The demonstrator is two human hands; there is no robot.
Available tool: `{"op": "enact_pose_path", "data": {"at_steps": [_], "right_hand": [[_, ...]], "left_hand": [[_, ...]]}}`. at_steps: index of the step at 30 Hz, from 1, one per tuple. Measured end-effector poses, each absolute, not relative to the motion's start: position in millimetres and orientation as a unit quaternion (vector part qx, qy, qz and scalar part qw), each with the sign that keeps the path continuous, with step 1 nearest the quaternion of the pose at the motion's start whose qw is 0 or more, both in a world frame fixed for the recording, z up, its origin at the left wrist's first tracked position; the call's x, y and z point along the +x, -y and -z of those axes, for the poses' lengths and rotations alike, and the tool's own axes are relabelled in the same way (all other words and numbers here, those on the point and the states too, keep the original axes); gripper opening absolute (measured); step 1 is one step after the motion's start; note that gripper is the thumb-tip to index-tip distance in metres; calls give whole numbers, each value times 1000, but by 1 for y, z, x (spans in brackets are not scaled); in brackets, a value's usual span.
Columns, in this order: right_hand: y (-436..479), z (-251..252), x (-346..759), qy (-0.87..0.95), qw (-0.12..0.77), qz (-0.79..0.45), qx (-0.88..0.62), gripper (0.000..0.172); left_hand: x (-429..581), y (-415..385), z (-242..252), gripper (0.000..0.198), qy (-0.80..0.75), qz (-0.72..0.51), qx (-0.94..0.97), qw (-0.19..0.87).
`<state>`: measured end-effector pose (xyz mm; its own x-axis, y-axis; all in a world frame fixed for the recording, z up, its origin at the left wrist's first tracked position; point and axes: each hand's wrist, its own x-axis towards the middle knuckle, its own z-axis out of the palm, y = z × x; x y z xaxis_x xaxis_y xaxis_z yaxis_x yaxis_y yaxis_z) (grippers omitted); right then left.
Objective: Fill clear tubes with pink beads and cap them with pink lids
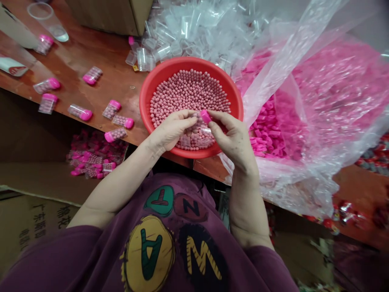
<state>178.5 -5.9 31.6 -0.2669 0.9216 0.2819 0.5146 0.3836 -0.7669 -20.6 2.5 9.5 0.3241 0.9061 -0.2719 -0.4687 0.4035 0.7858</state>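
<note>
Over a red basin (144, 97) of pink beads (191, 89), my left hand (174, 127) is closed around a small clear tube (197, 118) with beads inside. My right hand (229, 134) pinches a bright pink cap (206, 117) between thumb and fingers at the tube's end. Whether the cap is fully seated I cannot tell. Below my hands, more clear tubes (199, 141) lie on the beads near the basin's front rim.
Capped bead tubes (80, 112) lie scattered on the table at left, with many more in a cardboard box (39, 178) below its edge. Empty clear tubes (182, 30) are heaped behind the basin. Pink caps (267, 129) fill a plastic bag (319, 162) at right.
</note>
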Motion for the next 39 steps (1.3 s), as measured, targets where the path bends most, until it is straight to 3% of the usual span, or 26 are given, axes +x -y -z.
{"op": "enact_pose_path", "data": {"at_steps": [11, 16, 19, 22, 25, 31, 39], "right_hand": [[2, -42, 189, 771, 279, -330, -467, 26], [4, -43, 204, 808, 226, -229, -494, 32], [2, -38, 204, 790, 268, -208, -511, 32], [-1, -30, 194, 738, 361, -250, -513, 32], [-4, -24, 178, 713, 391, -295, -502, 31], [-3, -25, 158, 728, 381, -248, -513, 31], [5, -18, 154, 806, 310, -153, -480, 36]], "left_hand": [[-15, 1, -16, 21, -447, -449, 382, 673], [-15, -2, -16, 15, -434, -460, 306, 712], [-18, -5, -16, 9, -408, -464, 238, 749], [-22, -7, -14, 20, -367, -450, 207, 788], [-24, -7, -13, 21, -343, -451, 202, 798], [-20, -7, -13, 2, -355, -459, 234, 780], [-14, -2, -16, 13, -423, -493, 270, 711]]}}
